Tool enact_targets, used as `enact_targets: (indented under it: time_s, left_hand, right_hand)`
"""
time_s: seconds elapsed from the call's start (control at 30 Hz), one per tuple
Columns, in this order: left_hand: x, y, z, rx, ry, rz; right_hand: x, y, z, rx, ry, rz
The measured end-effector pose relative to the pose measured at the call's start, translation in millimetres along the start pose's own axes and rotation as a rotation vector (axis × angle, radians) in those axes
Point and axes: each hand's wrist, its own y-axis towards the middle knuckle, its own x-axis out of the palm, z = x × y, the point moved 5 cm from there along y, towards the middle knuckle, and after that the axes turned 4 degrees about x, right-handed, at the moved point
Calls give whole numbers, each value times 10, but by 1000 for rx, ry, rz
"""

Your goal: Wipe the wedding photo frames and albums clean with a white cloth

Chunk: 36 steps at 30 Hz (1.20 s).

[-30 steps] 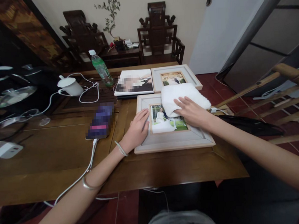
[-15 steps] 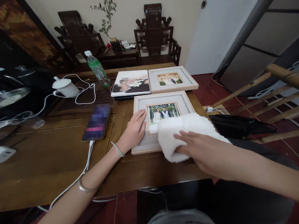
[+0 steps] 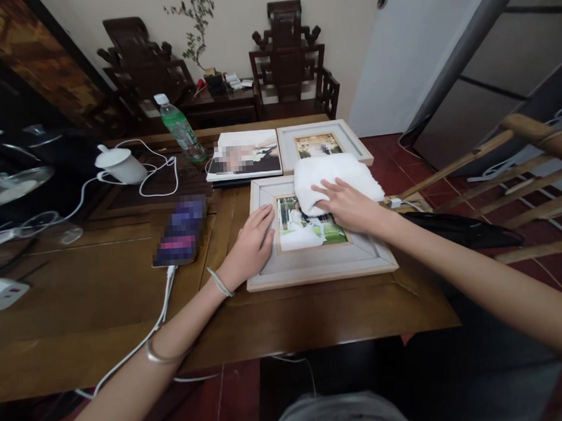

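A light wooden picture frame (image 3: 323, 273) lies flat on the table, a photo of two people in its middle. My left hand (image 3: 254, 245) rests with fingers stretched out on the frame's left side. Under my right hand (image 3: 345, 203) is a white fluffy cloth (image 3: 340, 172), gripped against the frame's far right part and covering the top of the photo. The cloth also overlaps the near edge of a second picture frame (image 3: 357, 141) behind. To that one's left lies a photo panel (image 3: 247, 165) with a white top.
On the left are a phone (image 3: 180, 232) with a white cable, a green-labelled bottle (image 3: 183, 134), a white lidded cup (image 3: 121, 166) and a white charger block (image 3: 3, 292). Dark carved chairs (image 3: 286, 51) stand beyond the table (image 3: 127, 334). A bamboo chair (image 3: 533, 131) is at right.
My right hand has slid the white cloth away from me, from the frame's near right corner to its far side, uncovering the lower photo. My left hand stays in place.
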Motion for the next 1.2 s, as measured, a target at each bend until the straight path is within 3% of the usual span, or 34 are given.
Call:
enact_targets:
  time_s: [0.3,0.43,0.5,0.6,0.73,0.87,0.97,1.07,1.2]
  left_hand:
    - [15,-7,10,-7,13,11]
    - [12,-3,9,-14,16,-1]
    - [12,-3,1,-14,16,-9]
    - [14,-5,-18,-20,13,-20]
    - [11,-2,-28,-29,2,-27]
    - [4,8,-19,-21,-5,-34]
    - [0,10,-19,-18,-12,-33]
    - [6,3,-29,-37,-13,-37]
    - [14,-5,-27,-51,-5,-35]
  right_hand:
    - [-643,-644,-571,-72,337,-214]
    - [-800,-773,-779,-126,486,-227]
    - [-744,-739,-833,-137,501,-186]
    - [-496,-581,-764,-90,447,-144]
    - [-148,-212,-404,39,314,-75]
    - [-5,202,-71,97,166,50]
    - [58,380,-13,79,104,40]
    - [56,356,-104,41,101,-19]
    - [-89,65,-343,-17,174,-138]
